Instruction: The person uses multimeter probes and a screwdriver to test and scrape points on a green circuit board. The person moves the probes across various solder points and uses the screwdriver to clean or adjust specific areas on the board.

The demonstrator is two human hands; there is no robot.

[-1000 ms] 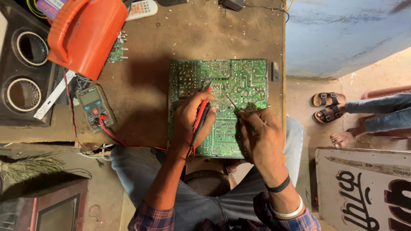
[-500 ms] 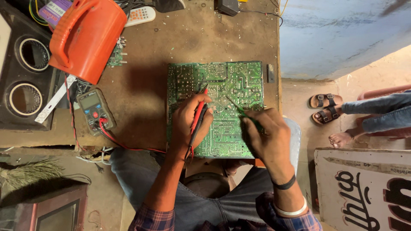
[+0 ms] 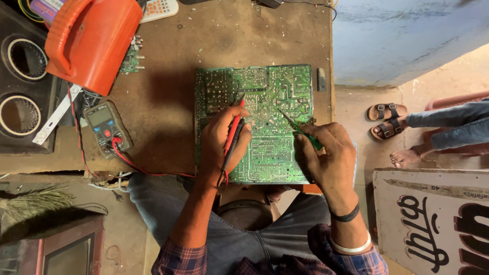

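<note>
Hands shift slightly on green circuit board (image 3: 254,122): left hand (image 3: 220,140) still grips red and black probes (image 3: 233,135), right hand (image 3: 326,155) a green-handled tool (image 3: 299,130).

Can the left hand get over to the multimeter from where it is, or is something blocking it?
Probably yes. The left hand holds the red and black probes on the circuit board; bare tabletop lies between it and the multimeter. Only the probe leads trail there.

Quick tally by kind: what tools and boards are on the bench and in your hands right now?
Large green circuit board: 1
Small green board: 1
Multimeter: 1
Red and black probes in left hand: 2
Green-handled tool in right hand: 1
Total: 6
</note>
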